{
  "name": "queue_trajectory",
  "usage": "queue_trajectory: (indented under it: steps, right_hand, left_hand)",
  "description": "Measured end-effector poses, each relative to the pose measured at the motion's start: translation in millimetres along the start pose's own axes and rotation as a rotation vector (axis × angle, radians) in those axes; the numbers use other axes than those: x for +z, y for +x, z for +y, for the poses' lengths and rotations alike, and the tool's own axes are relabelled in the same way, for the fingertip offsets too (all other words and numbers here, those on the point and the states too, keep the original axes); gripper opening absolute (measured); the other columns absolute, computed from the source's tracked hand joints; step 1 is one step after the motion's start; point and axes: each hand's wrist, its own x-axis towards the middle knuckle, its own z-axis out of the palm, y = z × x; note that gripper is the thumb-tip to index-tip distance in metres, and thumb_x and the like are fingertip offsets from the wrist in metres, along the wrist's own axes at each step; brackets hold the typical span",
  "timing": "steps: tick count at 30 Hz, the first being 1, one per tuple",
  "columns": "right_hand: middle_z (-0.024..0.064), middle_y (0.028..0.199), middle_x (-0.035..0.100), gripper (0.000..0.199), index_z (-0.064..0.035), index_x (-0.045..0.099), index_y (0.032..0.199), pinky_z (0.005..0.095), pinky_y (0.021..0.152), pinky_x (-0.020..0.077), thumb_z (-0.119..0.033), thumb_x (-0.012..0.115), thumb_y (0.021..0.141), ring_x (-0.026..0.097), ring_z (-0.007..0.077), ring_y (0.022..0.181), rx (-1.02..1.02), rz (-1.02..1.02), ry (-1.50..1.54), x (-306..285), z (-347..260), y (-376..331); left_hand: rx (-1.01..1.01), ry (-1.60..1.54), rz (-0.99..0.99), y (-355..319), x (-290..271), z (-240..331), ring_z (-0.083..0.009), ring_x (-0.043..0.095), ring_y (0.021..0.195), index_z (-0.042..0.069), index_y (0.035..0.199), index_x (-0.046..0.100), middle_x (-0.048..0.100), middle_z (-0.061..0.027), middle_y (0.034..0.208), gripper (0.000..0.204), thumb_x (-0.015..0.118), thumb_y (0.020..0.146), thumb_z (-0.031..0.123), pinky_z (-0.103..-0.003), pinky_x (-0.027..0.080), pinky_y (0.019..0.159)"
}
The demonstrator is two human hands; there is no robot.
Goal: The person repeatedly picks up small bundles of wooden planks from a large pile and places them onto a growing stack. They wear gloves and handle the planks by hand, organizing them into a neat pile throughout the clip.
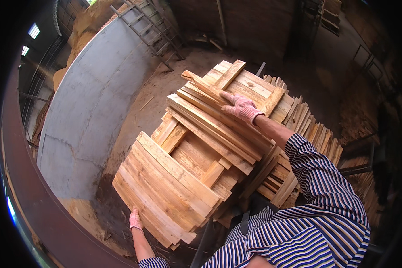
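– Largest first?
– A curved grey wall (89, 102), sweeping down the left of the frame.
– Next?
– The stack of boards (165, 187), from upper centre to lower left of centre: pale wood in uneven layers, broad planks side by side at its lower left.
– Then?
– A striped shirt (299, 223), across the lower right of the frame.
– Smaller?
– A bundle of narrower boards (214, 125), aslant at the centre on top of the stack. Also a ladder (146, 30), at the upper left of the frame.
– And the hands?
– The right hand (242, 108), in a pink glove, just above centre: against the bundle's upper side, thumb apart from fingers. Gripping or merely resting? Cannot tell.
– Last?
– The left hand (136, 219), also gloved, at lower left: at the outer edge of the broad planks, fingers partly hidden. Grip impossible to tell.
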Motion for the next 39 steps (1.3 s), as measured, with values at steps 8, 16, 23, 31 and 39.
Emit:
queue_trajectory:
  steps: [8, 16, 23, 31, 39]
  right_hand:
    - [0.0243, 0.145, 0.051, 0.073, -0.0211, 0.035, 0.157, 0.0449, 0.109, 0.0437, -0.042, 0.061, 0.092, 0.052, 0.0388, 0.133, 0.051, -0.064, -0.097, 19, 8, -18]
    - [0.0206, 0.130, 0.059, 0.057, -0.0265, 0.046, 0.147, 0.0477, 0.098, 0.0464, -0.036, 0.064, 0.095, 0.053, 0.0398, 0.128, 0.188, 0.174, -0.669, -2, 13, -9]
    - [0.0205, 0.129, 0.054, 0.098, -0.0097, 0.031, 0.155, 0.0480, 0.088, 0.0518, -0.058, 0.075, 0.082, 0.058, 0.0333, 0.112, -0.108, 0.017, -0.673, 76, -37, -48]
    - [0.0255, 0.131, 0.057, 0.062, -0.0006, 0.036, 0.141, 0.0500, 0.100, 0.0501, -0.017, 0.064, 0.088, 0.057, 0.0416, 0.123, 0.118, 0.002, -0.450, 82, -38, -4]
    - [0.0215, 0.144, 0.055, 0.078, -0.0020, 0.034, 0.154, 0.0357, 0.109, 0.0417, -0.035, 0.068, 0.092, 0.055, 0.0299, 0.132, 0.023, -0.154, 0.238, 94, -44, -28]
  left_hand:
    - [-0.107, -0.086, -0.098, 6, 32, -9, -0.0342, 0.055, 0.127, 0.011, 0.147, 0.050, 0.053, -0.0140, 0.147, 0.066, 0.060, 0.096, 0.053, -0.057, 0.044, 0.105]
    - [-0.132, 0.029, -0.006, -6, 71, -4, -0.0371, 0.059, 0.119, 0.001, 0.147, 0.042, 0.054, -0.0222, 0.141, 0.076, 0.060, 0.096, 0.054, -0.053, 0.048, 0.101]
    - [-0.073, -0.076, -0.035, 12, 62, -11, -0.0338, 0.061, 0.116, 0.000, 0.143, 0.047, 0.059, -0.0202, 0.134, 0.073, 0.062, 0.094, 0.052, -0.050, 0.050, 0.098]
    - [0.027, 0.052, 0.037, 29, 31, -24, -0.0316, 0.055, 0.125, -0.003, 0.141, 0.051, 0.058, -0.0210, 0.137, 0.076, 0.061, 0.094, 0.055, -0.045, 0.043, 0.104]
    - [-0.050, 0.050, -0.004, 5, 34, -24, -0.0294, 0.058, 0.121, -0.002, 0.143, 0.049, 0.058, -0.0189, 0.138, 0.073, 0.060, 0.095, 0.053, -0.041, 0.046, 0.102]
